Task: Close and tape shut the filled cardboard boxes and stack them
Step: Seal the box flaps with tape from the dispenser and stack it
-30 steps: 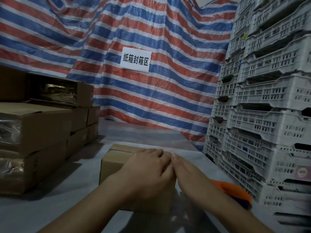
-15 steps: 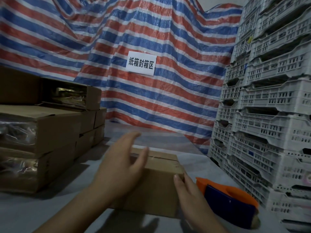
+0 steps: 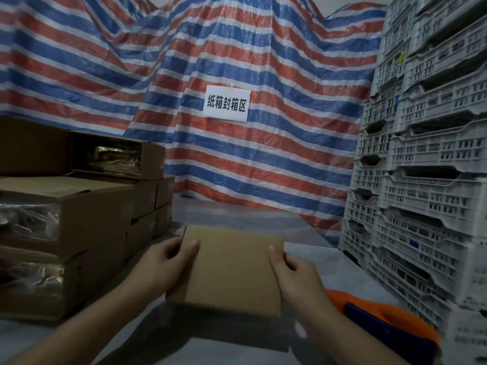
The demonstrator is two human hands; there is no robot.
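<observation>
Near the worktop's front edge, the cardboard box (image 3: 233, 268) sits lifted between both hands — left hand (image 3: 164, 267) gripping its left edge, right hand (image 3: 295, 276) its right — thumbs on the facing side.

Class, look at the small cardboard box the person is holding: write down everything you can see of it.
The small cardboard box is plain brown corrugated card, with one broad flat face turned toward the camera; no tape, seam or print shows on that face. It appears raised and tilted above the grey table, casting a shadow beneath. The left hand grips its left edge, thumb on the front face, and the right hand grips its right edge likewise. It sits between the stacked boxes and the orange tape dispenser, touching neither.
</observation>
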